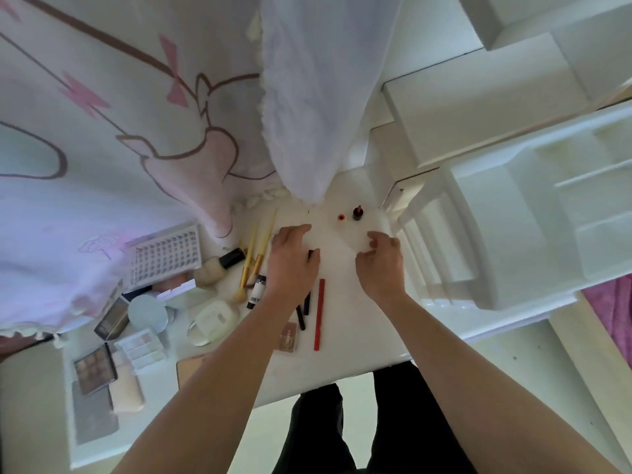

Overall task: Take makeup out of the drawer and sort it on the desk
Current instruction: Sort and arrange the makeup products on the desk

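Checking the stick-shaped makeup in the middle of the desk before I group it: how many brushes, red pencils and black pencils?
Gold-handled brushes: 2
Red pencil: 1
Black pencils, partly hidden under the left hand: 2 that show
Total: 5

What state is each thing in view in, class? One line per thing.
Left grip: flat, resting on black pens.
Right grip: fingers curled, hold unclear.
Drawer: pulled open.
Red pencil: lying flat.
Dark bottle: upright.
Brushes: lying flat.
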The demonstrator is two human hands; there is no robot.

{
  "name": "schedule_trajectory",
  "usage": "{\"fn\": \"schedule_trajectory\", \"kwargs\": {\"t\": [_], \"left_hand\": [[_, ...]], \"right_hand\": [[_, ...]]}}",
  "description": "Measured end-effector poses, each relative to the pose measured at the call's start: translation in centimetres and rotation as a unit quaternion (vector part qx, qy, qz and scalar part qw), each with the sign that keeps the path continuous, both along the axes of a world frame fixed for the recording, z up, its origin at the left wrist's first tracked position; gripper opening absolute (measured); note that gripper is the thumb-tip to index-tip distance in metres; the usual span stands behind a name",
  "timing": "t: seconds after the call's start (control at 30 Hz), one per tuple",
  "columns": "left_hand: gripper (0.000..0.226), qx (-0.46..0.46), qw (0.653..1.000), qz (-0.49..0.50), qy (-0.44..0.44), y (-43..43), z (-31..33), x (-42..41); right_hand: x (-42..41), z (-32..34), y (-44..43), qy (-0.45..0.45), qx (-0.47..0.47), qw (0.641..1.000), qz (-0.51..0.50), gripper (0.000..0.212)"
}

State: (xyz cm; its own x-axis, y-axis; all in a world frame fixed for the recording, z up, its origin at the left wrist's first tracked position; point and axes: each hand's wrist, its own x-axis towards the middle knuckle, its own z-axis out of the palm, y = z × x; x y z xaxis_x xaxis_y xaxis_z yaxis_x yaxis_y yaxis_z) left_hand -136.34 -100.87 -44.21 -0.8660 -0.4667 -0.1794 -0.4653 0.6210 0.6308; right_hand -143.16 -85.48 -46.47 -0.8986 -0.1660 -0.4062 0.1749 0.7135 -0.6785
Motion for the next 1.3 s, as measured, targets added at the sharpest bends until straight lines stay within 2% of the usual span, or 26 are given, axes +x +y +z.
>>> {"fn": "schedule_trajectory", "kwargs": {"t": [0.1,0.2,0.3,0.4,0.5,0.63,0.7,0.8,0.87,0.93,1.0,1.1,1.17,1.23,1.3], "left_hand": [[0.030,-0.043,0.998,0.038,0.026,-1.4,1.0,4.2],[0.034,-0.089,0.994,0.052,-0.022,-2.7,0.6,8.7],[0.037,-0.112,0.991,0.025,-0.065,-3.5,-0.4,12.3],[0.042,-0.124,0.985,-0.019,-0.122,-3.7,-0.5,13.6],[0.049,-0.133,0.978,-0.051,-0.153,-3.7,-0.3,13.7],[0.048,-0.123,0.973,-0.057,-0.188,-3.8,-0.1,13.8],[0.044,-0.105,0.978,-0.040,-0.174,-4.0,-0.1,13.9],[0.036,-0.037,0.994,0.039,-0.092,-4.1,0.4,13.6],[0.031,0.018,0.991,0.122,-0.053,-3.9,1.9,12.5],[0.030,0.077,0.981,0.175,-0.039,-3.5,4.1,11.0],[0.035,0.139,0.976,0.169,-0.013,-3.1,6.5,9.8],[0.041,0.173,0.981,0.083,0.018,-3.0,9.3,9.2],[0.045,0.200,0.977,0.064,0.036,-2.8,10.4,9.3],[0.047,0.214,0.972,0.082,0.053,-2.5,11.4,9.4],[0.047,0.212,0.971,0.089,0.067,-2.0,12.2,9.5]], "right_hand": [[2.6,0.6,0.0,-0.023,-0.006,1.000,0.012,0.037],[4.5,1.0,-1.1,-0.009,0.000,0.999,0.046,0.028],[5.5,1.6,-3.1,0.020,-0.008,0.995,0.095,0.024],[5.6,2.8,-5.7,0.050,-0.008,0.986,0.156,0.029],[5.5,3.4,-7.7,0.080,0.031,0.969,0.231,0.031],[5.9,2.8,-8.3,0.072,0.090,0.964,0.239,0.031],[5.9,3.1,-7.8,0.073,0.093,0.962,0.248,0.031],[6.0,4.3,-6.4,-0.012,0.017,0.979,0.204,0.042],[6.1,5.6,-5.0,-0.086,-0.044,0.982,0.160,0.056],[6.4,6.7,-3.8,-0.106,-0.086,0.977,0.161,0.051],[6.7,8.5,-2.9,-0.121,-0.122,0.970,0.171,0.040],[7.3,11.4,-2.3,-0.143,-0.186,0.957,0.172,0.027],[8.0,13.0,-2.3,-0.165,-0.248,0.943,0.145,0.021],[8.7,14.2,-2.4,-0.186,-0.299,0.931,0.096,0.019],[9.4,15.0,-2.7,-0.199,-0.303,0.929,0.076,0.026]]}}
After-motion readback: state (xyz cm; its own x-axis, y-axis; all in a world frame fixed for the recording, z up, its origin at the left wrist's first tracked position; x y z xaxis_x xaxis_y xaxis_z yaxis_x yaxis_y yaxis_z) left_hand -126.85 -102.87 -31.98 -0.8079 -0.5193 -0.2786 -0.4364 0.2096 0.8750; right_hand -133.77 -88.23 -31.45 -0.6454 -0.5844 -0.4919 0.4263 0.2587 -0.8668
